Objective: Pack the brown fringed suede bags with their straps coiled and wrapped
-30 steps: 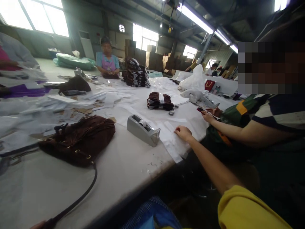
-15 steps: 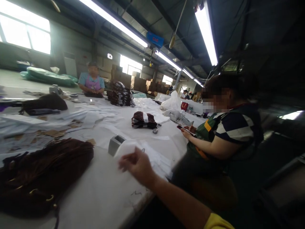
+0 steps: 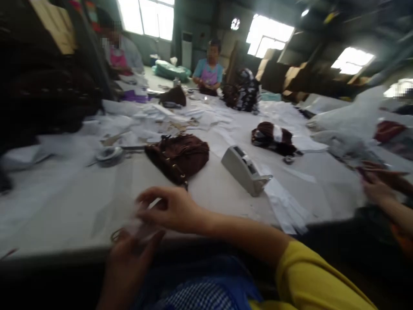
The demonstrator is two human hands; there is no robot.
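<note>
My left hand (image 3: 129, 254) is at the table's front edge, its fingers closed around a pale, see-through piece (image 3: 140, 228) that motion smears. Just above it, my right hand (image 3: 176, 211) curls thumb and fingers toward the same piece; blur hides what lies at their tips. A thin gold-coloured loop (image 3: 115, 235) shows beside my left hand. Beyond my hands lies a dark brown gathered bag (image 3: 185, 157) with gold-coloured rings, touched by neither hand. To its right stands a grey tape dispenser (image 3: 243, 172).
White strips (image 3: 285, 204) lie beside the dispenser. A banded brown bundle (image 3: 274, 135) and a small roll (image 3: 288, 159) lie behind it. Another roll (image 3: 109, 155) is at left. A co-worker's hand (image 3: 377, 187) is at right; two people sit across the white-covered table (image 3: 71, 206).
The view has swung left. My right hand has moved from near the tape dispenser to my left hand, which has come into view with the pale piece.
</note>
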